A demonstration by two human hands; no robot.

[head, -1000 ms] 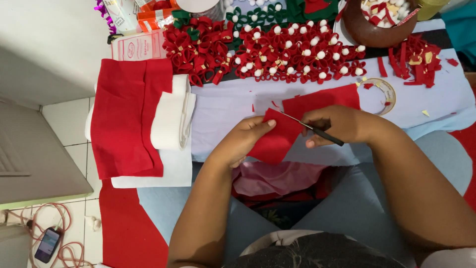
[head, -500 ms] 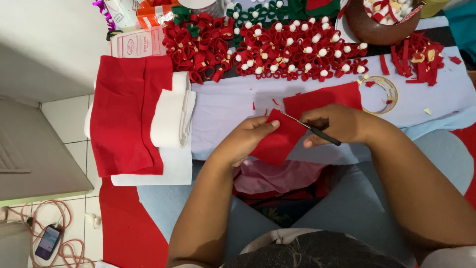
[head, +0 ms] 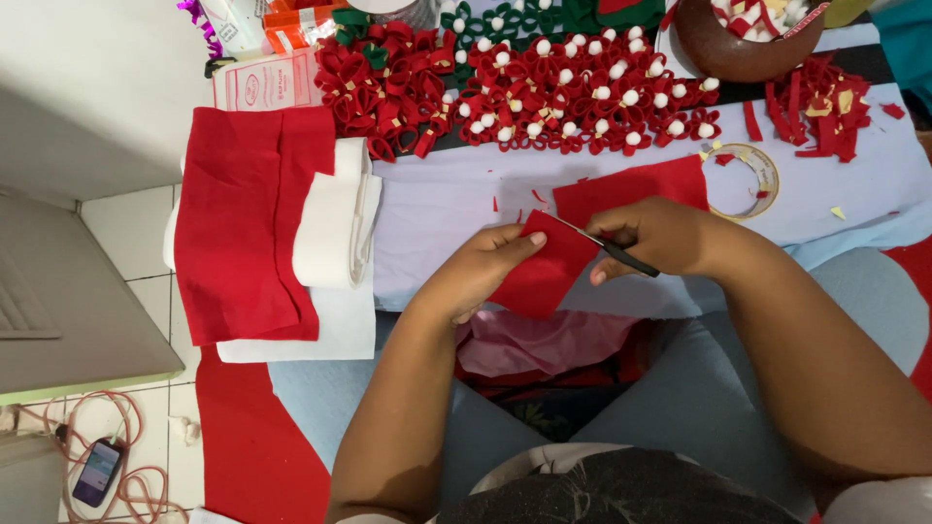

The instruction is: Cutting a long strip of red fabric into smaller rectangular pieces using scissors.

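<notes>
Left hand [head: 482, 275] pinches the left edge of a small red felt piece [head: 544, 277], thumb on top, fingers curled under. The piece is held in the air over the lap, just in front of the near edge of the pale blue cloth [head: 447, 209] on the work surface.

Right hand [head: 652, 238] is closed around a pair of scissors [head: 607, 247] with black handles. Blades lie on the top right edge of the felt piece, tip pointing up-left toward the left thumb. Cannot tell if the blades are open or closed.

Just behind the hands, a bigger red felt sheet [head: 636, 184] lies flat on the blue cloth, partly hidden by the right hand. Small red scraps sit near it.

Left of the hands: a folded red felt stack [head: 248, 233] on top of folded white felt [head: 335, 233], well apart from the hands.

Far edge: a big cluster of red felt flowers [head: 544, 97] with white bead centres, some green ones behind. A brown bowl [head: 728, 53] with scraps at top right, a pile of red strips [head: 820, 107] beside it, and a tape ring [head: 743, 180] near the right wrist.

In the lap below the hands, pink cloth [head: 544, 344]. A phone [head: 97, 471] with a cable lies on the floor, bottom left.
</notes>
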